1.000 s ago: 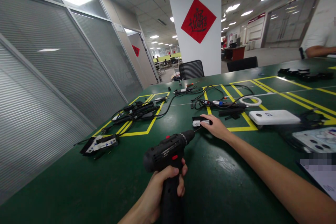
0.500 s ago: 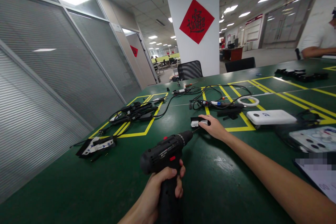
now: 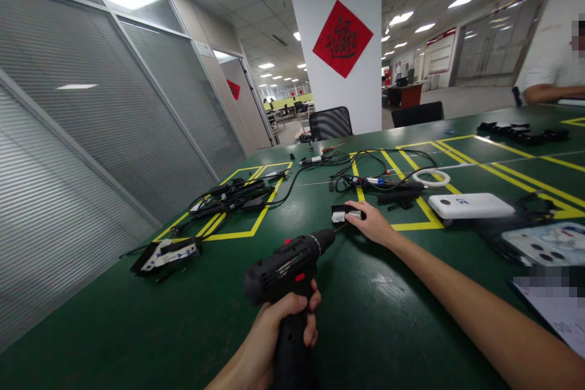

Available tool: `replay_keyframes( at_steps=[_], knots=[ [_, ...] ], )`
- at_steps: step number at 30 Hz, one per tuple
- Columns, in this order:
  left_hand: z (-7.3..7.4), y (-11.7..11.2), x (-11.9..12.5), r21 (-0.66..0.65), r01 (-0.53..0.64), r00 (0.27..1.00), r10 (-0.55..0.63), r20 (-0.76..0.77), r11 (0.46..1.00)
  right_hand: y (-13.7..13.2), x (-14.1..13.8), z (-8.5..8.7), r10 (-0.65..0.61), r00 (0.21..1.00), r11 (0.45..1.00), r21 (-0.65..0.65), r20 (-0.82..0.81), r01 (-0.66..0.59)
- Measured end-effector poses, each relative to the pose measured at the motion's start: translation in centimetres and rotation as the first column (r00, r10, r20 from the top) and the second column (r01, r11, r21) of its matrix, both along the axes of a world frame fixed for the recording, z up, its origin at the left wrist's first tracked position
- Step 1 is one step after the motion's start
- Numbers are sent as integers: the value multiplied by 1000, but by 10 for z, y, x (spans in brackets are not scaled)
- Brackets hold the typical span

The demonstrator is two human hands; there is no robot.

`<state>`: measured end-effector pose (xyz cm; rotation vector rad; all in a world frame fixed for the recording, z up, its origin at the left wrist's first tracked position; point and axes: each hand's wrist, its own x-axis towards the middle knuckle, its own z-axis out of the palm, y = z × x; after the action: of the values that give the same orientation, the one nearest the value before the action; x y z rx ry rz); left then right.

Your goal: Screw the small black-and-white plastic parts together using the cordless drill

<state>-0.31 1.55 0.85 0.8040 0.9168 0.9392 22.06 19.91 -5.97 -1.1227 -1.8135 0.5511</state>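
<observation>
A black cordless drill point(image 3: 283, 265) with red buttons is gripped by its handle in my left hand point(image 3: 274, 323), fingers wrapped around it. Its thin bit points away and to the right, its tip at or very near a small black bracket-like part point(image 3: 338, 209) with a white and silver piece point(image 3: 339, 217) in it. My right hand point(image 3: 368, 219) is closed over the right side of this part, holding it on the green table point(image 3: 384, 329). My fingertips hide some of the part, and whether the bit touches it I cannot tell.
Tangled black cables point(image 3: 237, 195) lie at the left, near a black-and-white part point(image 3: 167, 254). Beyond my right hand are corded tools point(image 3: 379, 181), a white ring point(image 3: 432, 178), a white power bank point(image 3: 470, 205) and a phone point(image 3: 546, 242). A person point(image 3: 548, 82) sits far right.
Hardly anything differs. The drill, both hands and the small part keep their places; the view has shifted very slightly.
</observation>
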Motion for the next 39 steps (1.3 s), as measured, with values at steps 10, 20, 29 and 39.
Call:
replay_keyframes(
  at_steps=[10,20,29,39],
  knots=[
    [2,-1,0,-3,-4,1000,4,0,1000,1,-1,0,-6,1000,1000,-10,-1,6],
    [4,-1,1,-3,-9,1000,9,-20,1000,-2,-1,3,-7,1000,1000,-29,-14,7],
    [3,-1,2,-8,-2,1000,2,-11,1000,-1,-1,3,-9,1000,1000,-21,10,10],
    [6,-2,0,6,-6,1000,6,-22,1000,-3,0,4,3,1000,1000,-23,3,-2]
  ],
)
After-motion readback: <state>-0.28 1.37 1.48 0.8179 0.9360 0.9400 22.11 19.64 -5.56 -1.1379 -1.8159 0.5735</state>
